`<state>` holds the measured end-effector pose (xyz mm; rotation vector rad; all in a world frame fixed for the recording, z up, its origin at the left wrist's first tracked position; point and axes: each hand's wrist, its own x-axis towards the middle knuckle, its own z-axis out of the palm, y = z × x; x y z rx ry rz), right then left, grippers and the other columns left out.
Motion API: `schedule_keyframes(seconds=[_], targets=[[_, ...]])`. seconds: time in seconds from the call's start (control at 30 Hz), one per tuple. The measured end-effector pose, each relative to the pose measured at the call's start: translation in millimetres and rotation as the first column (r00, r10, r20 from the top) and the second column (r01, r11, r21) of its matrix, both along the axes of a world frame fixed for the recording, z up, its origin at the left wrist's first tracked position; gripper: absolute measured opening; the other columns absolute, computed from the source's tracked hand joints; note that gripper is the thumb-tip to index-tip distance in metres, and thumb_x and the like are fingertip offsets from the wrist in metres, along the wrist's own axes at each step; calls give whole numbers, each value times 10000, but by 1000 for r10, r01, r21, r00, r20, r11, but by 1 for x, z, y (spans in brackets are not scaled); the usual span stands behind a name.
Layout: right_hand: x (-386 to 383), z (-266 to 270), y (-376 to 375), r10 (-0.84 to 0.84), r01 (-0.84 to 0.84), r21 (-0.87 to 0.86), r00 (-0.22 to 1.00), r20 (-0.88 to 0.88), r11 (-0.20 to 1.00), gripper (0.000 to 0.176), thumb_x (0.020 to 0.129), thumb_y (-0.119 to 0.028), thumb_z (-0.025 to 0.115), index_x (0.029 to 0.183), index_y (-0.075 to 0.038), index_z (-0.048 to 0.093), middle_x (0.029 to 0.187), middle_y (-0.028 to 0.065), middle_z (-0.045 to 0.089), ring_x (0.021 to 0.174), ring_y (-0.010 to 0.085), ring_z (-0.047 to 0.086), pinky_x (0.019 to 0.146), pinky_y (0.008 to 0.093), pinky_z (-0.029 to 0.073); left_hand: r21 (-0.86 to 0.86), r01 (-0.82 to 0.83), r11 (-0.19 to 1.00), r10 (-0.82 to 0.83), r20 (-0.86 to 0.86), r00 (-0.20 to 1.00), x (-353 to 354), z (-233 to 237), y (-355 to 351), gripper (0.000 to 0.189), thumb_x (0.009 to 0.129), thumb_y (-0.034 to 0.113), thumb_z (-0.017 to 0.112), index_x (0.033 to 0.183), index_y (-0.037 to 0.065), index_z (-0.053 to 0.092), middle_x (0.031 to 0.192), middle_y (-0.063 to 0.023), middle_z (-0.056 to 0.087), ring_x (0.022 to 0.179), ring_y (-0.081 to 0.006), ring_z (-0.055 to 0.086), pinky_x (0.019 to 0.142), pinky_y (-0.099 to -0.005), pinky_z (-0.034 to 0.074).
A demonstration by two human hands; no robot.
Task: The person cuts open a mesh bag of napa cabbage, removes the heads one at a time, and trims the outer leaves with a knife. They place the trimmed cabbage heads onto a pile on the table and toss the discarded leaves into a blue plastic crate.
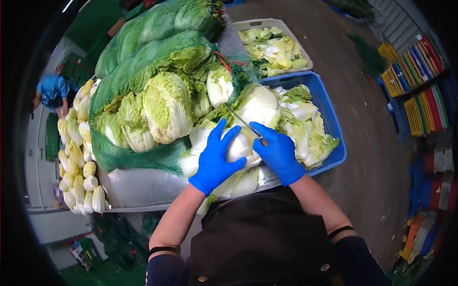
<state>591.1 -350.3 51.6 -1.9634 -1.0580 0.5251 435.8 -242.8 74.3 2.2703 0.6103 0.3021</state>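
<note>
My left hand [217,159], in a blue glove, curves its spread fingers and thumb around the pale butt of a napa cabbage [238,147] and holds it on the table. My right hand [280,155], gloved too, is closed on the handle of a knife [242,121], whose blade points up and to the left. Loose cabbage leaves [241,185] lie under and in front of both hands. Beyond the blade sits another pale cabbage [260,106]. Several whole cabbages [167,107] lie left of my hands in an opened green mesh bag [131,159].
A blue crate [336,136] of leaves stands right of my hands, with a white crate [305,50] of trimmings behind. A full mesh bag [157,31] lies at the back of the metal table [138,188]. Trimmed cabbages [78,157] are stacked left, near a person [52,90] in blue.
</note>
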Motion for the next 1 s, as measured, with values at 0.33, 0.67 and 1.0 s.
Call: schedule_keyframes(seconds=[0.33, 0.67, 1.0], targets=[[17, -19, -16, -90, 106, -160, 990, 105, 981, 259, 755, -189, 554, 985, -151, 666, 783, 178, 641, 734, 361, 623, 663, 453, 501, 20, -2, 1000, 3, -7, 1000, -5, -7, -2, 785, 658, 328, 782, 1338, 137, 438, 1409, -208, 328, 1293, -366, 353, 1048, -420, 327], [20, -15, -9, -54, 84, -129, 974, 222, 988, 213, 779, -192, 566, 957, -141, 673, 749, 169, 636, 695, 354, 624, 627, 445, 503, -163, 282, 945, -271, 86, 959, 19, -19, 27, 890, 571, 220, 805, 1352, 105, 394, 1336, -151, 449, 1245, -323, 424, 1030, -396, 354], [89, -22, -27, -46, 42, -23, 980, -192, 999, 299, 739, -238, 666, 993, -80, 684, 740, 122, 656, 659, 244, 635, 632, 342, 504, -139, 231, 963, -187, 270, 945, 29, -1, 18, 921, 482, 242, 897, 1277, 28, 484, 1277, -126, 526, 1188, -260, 500, 1028, -373, 365]])
